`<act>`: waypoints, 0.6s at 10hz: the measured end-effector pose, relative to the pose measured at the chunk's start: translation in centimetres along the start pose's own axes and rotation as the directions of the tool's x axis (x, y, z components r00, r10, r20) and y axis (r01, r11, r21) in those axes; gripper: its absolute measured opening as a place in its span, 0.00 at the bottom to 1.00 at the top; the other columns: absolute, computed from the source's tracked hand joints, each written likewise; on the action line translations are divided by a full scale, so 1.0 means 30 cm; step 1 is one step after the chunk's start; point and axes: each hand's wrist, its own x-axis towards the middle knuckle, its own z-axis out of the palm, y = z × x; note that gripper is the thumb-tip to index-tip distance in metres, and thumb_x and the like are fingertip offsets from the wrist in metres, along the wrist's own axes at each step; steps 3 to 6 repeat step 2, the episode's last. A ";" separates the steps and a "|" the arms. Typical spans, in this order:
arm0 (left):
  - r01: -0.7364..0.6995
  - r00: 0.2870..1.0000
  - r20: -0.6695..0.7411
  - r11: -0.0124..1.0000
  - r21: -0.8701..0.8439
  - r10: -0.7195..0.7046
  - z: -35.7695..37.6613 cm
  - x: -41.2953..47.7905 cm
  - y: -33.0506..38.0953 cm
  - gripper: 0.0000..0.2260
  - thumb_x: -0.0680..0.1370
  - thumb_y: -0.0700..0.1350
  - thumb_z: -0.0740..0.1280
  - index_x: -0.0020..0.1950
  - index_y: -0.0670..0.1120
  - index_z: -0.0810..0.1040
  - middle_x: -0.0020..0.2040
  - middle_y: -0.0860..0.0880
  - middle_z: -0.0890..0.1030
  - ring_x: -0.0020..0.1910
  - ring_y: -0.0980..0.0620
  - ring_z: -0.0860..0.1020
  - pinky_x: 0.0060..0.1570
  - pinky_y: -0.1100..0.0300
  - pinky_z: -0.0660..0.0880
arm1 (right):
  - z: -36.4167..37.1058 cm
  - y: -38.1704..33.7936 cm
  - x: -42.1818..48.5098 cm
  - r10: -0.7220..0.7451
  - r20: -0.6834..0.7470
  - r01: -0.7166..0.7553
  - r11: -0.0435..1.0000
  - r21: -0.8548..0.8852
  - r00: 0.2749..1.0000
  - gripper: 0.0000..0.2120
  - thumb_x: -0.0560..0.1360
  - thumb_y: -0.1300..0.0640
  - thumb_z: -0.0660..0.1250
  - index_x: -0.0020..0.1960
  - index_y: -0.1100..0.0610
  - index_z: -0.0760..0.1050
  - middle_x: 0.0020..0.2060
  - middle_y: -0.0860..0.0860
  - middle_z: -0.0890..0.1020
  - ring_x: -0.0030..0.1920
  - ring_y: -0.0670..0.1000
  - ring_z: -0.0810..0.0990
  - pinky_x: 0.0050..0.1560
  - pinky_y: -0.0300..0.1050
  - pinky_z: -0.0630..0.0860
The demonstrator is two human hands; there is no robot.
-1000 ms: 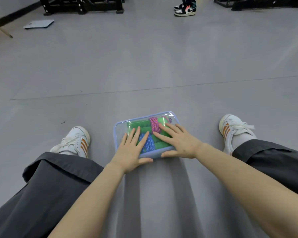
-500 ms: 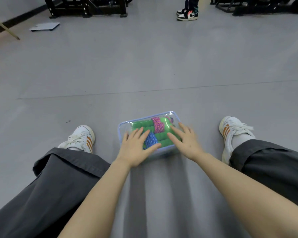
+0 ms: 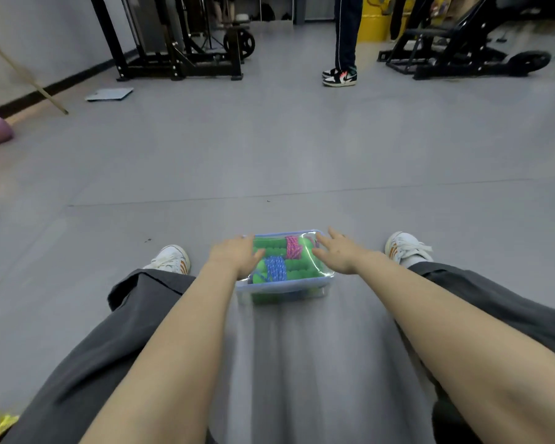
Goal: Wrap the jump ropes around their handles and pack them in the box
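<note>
A person seated on the grey floor lays the left hand and right hand, apart and with fingers straight, flat on the clear-lidded box of wrapped jump ropes, lower centre of the frame.

The box sits on the floor between the person's legs. In it lie two wound ropes: the far rope toward its 12 o'clock edge, the near rope toward 7 o'clock. The left hand lies flat on its 9 o'clock side, the right hand on its 3 o'clock side. From the box, the left shoe is at 9 o'clock and the right shoe at 3. Well off, a rack stands at 11, a bystander's feet at 12 and a machine at 1.
</note>
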 end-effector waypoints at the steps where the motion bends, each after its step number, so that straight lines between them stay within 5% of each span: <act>1: -0.065 0.992 -0.105 0.998 0.028 0.067 -0.186 -0.068 0.047 0.18 0.81 0.52 0.54 0.61 0.43 0.74 0.62 0.42 0.76 0.59 0.42 0.74 0.53 0.54 0.70 | -0.112 -0.064 -0.090 -0.070 -0.030 0.070 0.998 -0.009 0.997 0.24 0.82 0.48 0.48 0.75 0.57 0.56 0.75 0.58 0.58 0.74 0.57 0.58 0.73 0.52 0.56; 2: -0.121 0.965 -0.230 0.992 0.038 0.127 -0.338 -0.167 0.108 0.15 0.81 0.51 0.57 0.53 0.43 0.78 0.55 0.42 0.79 0.54 0.42 0.76 0.47 0.57 0.69 | -0.225 -0.105 -0.201 -0.117 -0.150 0.113 0.993 -0.036 0.982 0.21 0.81 0.50 0.49 0.68 0.60 0.68 0.67 0.58 0.71 0.67 0.58 0.69 0.66 0.49 0.66; 6: -0.121 0.965 -0.230 0.992 0.038 0.127 -0.338 -0.167 0.108 0.15 0.81 0.51 0.57 0.53 0.43 0.78 0.55 0.42 0.79 0.54 0.42 0.76 0.47 0.57 0.69 | -0.225 -0.105 -0.201 -0.117 -0.150 0.113 0.993 -0.036 0.982 0.21 0.81 0.50 0.49 0.68 0.60 0.68 0.67 0.58 0.71 0.67 0.58 0.69 0.66 0.49 0.66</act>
